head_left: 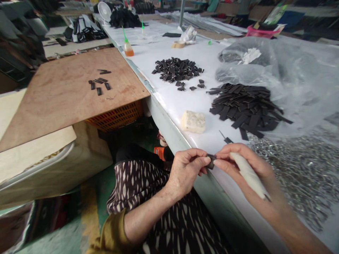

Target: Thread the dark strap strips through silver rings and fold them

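My left hand pinches a small folded black strip between thumb and fingers, just over the table's near edge. The fingertips of my right hand touch the strip's other end. Tucked in that right hand is a slim white-handled tool, slanting across the fingers. A thin dark point shows beyond the knuckles; I cannot tell whether it belongs to the tool. Past the hands lie a pile of flat black strips, a heap of short black tabs with metal rings and a pale foam-like block.
Many loose metal rings or hooks spread at the right beside a clear plastic bag. A glue bottle with a green nozzle and a tape roll stand farther back. At left, a wooden board carries several black pieces above an orange basket.
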`<state>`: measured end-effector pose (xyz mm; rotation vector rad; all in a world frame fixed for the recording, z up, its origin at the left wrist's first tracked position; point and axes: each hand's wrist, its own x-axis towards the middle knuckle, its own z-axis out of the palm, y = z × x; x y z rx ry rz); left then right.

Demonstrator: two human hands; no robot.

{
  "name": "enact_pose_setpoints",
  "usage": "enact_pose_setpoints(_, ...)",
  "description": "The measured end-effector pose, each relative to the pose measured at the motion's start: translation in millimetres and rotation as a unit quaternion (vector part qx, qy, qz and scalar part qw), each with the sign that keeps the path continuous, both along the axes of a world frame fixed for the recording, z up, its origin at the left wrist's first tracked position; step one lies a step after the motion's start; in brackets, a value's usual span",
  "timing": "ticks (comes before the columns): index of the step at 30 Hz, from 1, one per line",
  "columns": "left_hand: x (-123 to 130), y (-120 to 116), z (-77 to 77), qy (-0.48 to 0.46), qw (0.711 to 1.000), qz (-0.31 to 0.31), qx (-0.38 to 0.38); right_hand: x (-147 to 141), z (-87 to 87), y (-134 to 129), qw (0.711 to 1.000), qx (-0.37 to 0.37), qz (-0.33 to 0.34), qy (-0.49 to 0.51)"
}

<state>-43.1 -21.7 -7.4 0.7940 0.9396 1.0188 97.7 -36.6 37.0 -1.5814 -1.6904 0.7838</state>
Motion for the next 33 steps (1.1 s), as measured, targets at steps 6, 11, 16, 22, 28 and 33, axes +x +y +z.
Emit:
enact_pose_setpoints(6,-6,4,-2.3,-0.046,0.997,-0.064,-0.005,7,4.9,6,0.998,-0.062,0.0,0.009)
enact_pose_setpoints(11,-7,5,-7.9,-0.091,0.992,-0.087,-0.007,14,0.0,6,0.992,-0.127,0.013,0.017)
enact_pose_setpoints(16,-7,7,-12.9,-0.114,0.988,-0.105,-0.007,15,0.9,7,0.989,-0.142,0.029,0.013)
enact_pose_setpoints(22,-2,6,-12.9,-0.093,0.992,-0.084,-0.007,13,-0.8,7,0.992,-0.119,0.026,0.021)
enact_pose_setpoints(28,13,-4,-7.8,0.059,0.998,0.012,0.03,0,-5.0,4,0.999,-0.041,-0.01,-0.002)
enact_pose_setpoints(33,19,-11,-6.8,0.19,0.973,0.036,0.129,-4,-7.2,4,0.999,-0.025,-0.021,-0.018)
